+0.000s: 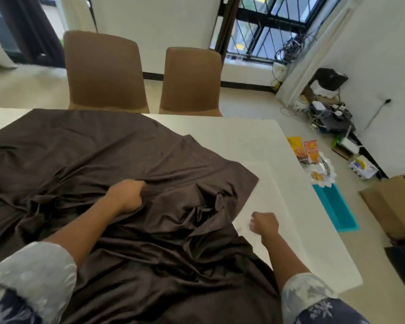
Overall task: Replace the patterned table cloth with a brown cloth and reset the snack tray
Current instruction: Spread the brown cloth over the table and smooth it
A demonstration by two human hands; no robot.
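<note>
Brown cloth (103, 146) rumpled over white table (255, 141), two chairs (105, 71) behind, window possibly barred.

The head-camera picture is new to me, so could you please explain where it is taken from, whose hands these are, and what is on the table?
There is no machine here. A person wears one wide-angle camera on the head, looking forward and down, so the two arms reaching in from the bottom edge are that person's own.

The left hand is closed in a fist, gripping a bunch of the brown cloth. The right hand is also curled shut at the cloth's edge; whether it pinches the cloth I cannot tell.

The cloth lies wrinkled over the left part of the white table, whose right part is bare. No patterned cloth is in view.

Beyond the table stand two brown chairs. The snack tray with its packets is past the table's right edge, next to a turquoise box, apparently on the floor.
</note>
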